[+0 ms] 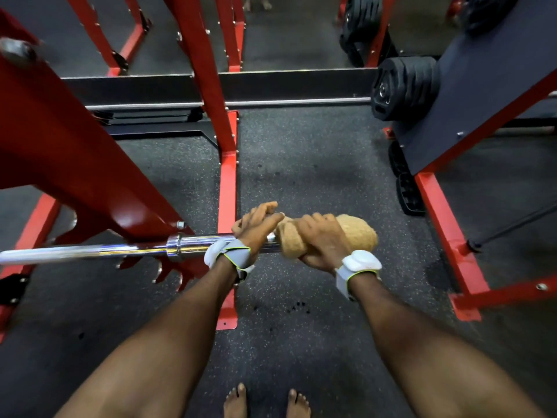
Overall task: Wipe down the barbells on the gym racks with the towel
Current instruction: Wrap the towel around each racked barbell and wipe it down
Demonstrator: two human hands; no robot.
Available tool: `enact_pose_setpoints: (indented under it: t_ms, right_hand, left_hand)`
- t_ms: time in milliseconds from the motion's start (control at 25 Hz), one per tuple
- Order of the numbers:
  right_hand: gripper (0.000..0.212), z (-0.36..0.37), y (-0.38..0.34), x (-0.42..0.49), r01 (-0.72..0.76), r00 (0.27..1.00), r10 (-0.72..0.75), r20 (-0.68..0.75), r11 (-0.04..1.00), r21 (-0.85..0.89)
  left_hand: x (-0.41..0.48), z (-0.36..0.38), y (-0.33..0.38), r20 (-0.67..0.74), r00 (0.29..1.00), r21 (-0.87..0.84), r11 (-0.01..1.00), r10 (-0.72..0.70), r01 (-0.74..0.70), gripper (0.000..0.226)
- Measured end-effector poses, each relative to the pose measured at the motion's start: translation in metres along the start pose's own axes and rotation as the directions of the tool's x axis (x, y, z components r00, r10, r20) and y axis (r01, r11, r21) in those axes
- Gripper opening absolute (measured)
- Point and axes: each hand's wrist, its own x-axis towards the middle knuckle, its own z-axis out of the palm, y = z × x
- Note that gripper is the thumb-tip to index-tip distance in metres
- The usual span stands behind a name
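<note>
Item: chrome barbell [193,244], lying level on a hook of the red rack [75,164] at left, its sleeve end pointing right. Surroundings: a red upright [227,176] and floor rail directly behind the hands; black weight plates [404,89] stored upper right; speckled rubber floor [301,164]; bare feet [238,402] at the bottom edge. Tan towel [358,233]: bunched round the sleeve's tip, hiding it. Right hand [319,239]: fingers curled over the towel, gripping it against the bar. Left hand [257,224]: laid across the sleeve just beside the towel, fingertips apparently meeting the cloth edge; whether it grips cannot be told. White wristbands [358,263] on both wrists.
</note>
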Motion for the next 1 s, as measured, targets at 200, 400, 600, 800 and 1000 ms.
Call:
enact_pose_setpoints:
  t_ms: [200,400,600,800,1000]
  right_hand:
    - [0.068,-0.015,0.071,-0.013,-0.241,0.933,0.145,0.328,0.93,0.276]
    - [0.073,-0.012,0.06,-0.019,-0.393,0.913,0.296,0.28,0.823,0.41]
    - [0.067,-0.003,0.064,-0.031,-0.534,0.814,0.412,0.41,0.251,0.807]
    - [0.049,-0.005,0.006,-0.049,-0.034,0.509,0.622,0.595,-0.676,0.736]
    - [0.055,-0.008,-0.025,-0.02,0.239,0.186,0.631,0.753,-0.773,0.588]
  left_hand:
    - [-0.002,-0.001,0.006,0.01,1.0,0.133,0.991,-0.004,0.002,0.068]
    - [-0.005,-0.007,-0.001,0.067,0.997,0.091,0.995,0.034,-0.04,0.076]
    - [-0.003,-0.007,-0.007,0.093,0.995,0.017,0.999,0.042,-0.044,0.074]
    - [0.001,-0.005,-0.018,0.102,0.993,-0.148,0.988,0.056,-0.04,0.035]
    - [0.006,0.002,-0.027,0.102,0.991,-0.194,0.979,0.084,-0.063,0.029]
